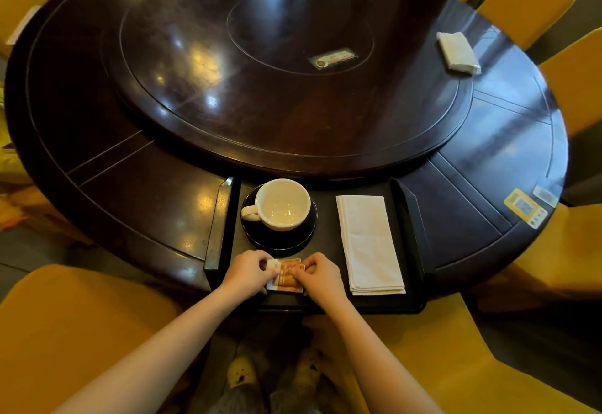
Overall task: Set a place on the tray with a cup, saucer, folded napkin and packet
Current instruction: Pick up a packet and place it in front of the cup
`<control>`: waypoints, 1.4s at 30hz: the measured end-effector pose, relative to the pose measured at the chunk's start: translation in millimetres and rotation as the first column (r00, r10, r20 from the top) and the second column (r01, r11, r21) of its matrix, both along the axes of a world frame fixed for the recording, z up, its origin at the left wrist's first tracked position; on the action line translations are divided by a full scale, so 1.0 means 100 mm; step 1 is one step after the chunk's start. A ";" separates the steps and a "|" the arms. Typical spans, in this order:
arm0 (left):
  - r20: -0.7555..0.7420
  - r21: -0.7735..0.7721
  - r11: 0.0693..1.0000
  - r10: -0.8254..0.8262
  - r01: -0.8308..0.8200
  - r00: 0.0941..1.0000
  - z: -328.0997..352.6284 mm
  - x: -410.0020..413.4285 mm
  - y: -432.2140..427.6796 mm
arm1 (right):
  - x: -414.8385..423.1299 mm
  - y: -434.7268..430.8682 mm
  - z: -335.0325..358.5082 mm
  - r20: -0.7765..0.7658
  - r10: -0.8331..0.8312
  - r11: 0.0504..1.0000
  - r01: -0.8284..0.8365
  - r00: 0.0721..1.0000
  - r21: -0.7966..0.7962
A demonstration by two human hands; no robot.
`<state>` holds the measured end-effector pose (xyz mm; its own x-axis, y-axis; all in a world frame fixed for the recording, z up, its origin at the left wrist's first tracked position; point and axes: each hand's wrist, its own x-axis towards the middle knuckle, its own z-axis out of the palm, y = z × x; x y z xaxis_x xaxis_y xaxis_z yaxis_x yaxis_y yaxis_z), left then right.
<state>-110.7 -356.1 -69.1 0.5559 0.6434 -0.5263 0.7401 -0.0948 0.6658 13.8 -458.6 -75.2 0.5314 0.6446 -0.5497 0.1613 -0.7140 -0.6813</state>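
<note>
I see both grips clamped on the packet (286,278), left hand (249,269) and right hand (321,275) squaring it at the tray (408,218) near edge; cup (282,203) on saucer (280,239); napkin (369,241) along right edge.

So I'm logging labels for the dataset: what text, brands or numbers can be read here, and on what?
None can be read.
Orange packet under both hands: print too small.
Yellow sticker on the table's right rim: holds a QR-like square, text blurred.
Pale sticker beside it: blurred.
Card on the turntable: blurred.
Cup, napkin: no markings visible.
</note>
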 end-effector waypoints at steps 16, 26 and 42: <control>-0.017 -0.090 0.915 0.395 -0.394 0.919 0.24 -0.02 0.39 | 0.56 0.28 0.07 0.127 -0.158 0.986 0.150 0.979 0.069; 0.119 -0.104 0.906 0.422 -0.411 0.899 0.22 0.18 0.52 | 0.56 0.61 -0.05 0.081 -0.079 0.996 0.081 0.994 -0.021; 0.020 0.145 0.966 0.214 -0.215 0.977 0.24 0.25 0.52 | 0.71 0.48 0.09 0.224 -0.058 0.997 0.068 0.973 -0.040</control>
<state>-85.7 -304.2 -45.5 0.3984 0.8175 -0.4158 0.7509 -0.0304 0.6597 85.3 -410.3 -66.4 0.6827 0.5819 -0.4420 0.2588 -0.7582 -0.5985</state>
